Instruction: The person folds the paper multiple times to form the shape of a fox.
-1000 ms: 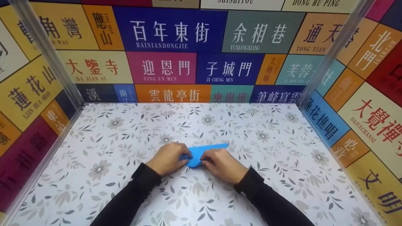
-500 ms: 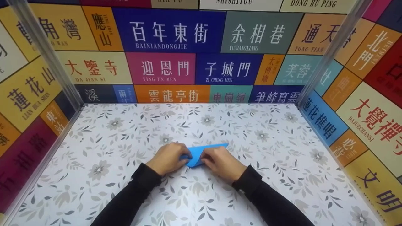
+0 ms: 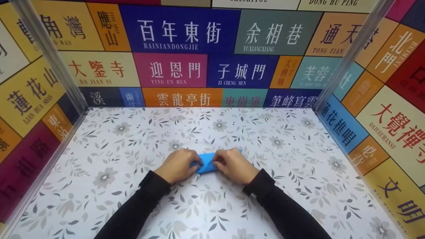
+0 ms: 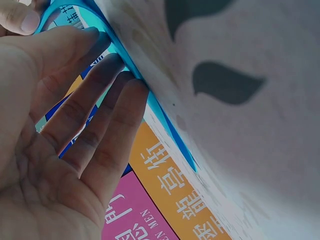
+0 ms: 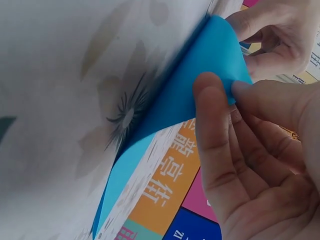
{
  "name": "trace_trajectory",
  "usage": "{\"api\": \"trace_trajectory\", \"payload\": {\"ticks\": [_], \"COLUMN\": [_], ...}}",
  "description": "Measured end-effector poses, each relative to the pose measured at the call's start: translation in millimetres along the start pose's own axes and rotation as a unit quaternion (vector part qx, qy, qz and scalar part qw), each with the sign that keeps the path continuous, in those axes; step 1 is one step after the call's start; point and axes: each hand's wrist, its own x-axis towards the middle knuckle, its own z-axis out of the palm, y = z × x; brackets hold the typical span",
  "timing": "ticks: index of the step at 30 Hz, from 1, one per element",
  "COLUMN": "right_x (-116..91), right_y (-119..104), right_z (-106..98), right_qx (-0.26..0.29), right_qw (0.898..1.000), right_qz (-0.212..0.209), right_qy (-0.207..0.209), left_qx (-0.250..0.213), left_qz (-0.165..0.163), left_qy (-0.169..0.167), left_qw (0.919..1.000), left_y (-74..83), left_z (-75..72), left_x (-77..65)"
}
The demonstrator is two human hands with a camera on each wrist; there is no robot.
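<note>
A sheet of blue paper [image 3: 206, 162], partly folded over, lies near the middle of the table in the head view. At its left end my left hand [image 3: 180, 165] holds it with thumb and fingertips; in the left wrist view the other fingers reach fairly straight to the edge of the paper [image 4: 131, 62]. My right hand [image 3: 234, 166] pinches the near edge between thumb and forefinger. The right wrist view shows the paper [image 5: 182, 82] bent up in a curve, tapering to a narrow point. In the head view the right hand covers much of its right part.
The table [image 3: 132, 205] has a white covering with grey flowers and leaves. Behind it stands a wall [image 3: 172, 71] of coloured panels with Chinese lettering, and similar panels rise at both sides. Clear upright strips [image 3: 343, 56] mark the two back corners.
My right hand has shifted slightly away from the body, carrying the paper's near edge along, so the paper looks narrower in front. The left hand has stayed nearly in place.
</note>
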Motion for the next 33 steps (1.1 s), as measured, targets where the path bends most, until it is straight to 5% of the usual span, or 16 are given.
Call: {"api": "trace_trajectory", "payload": {"ticks": [33], "right_x": [26.4], "right_y": [8.9], "right_z": [-11.3], "right_qx": [-0.014], "right_qw": [1.0], "right_qz": [0.014], "right_qy": [-0.019], "left_qx": [-0.003], "left_qz": [-0.002], "left_qy": [-0.008], "left_qw": [1.0], "left_y": [-3.5], "left_z": [-0.6], "left_x": [1.1]}}
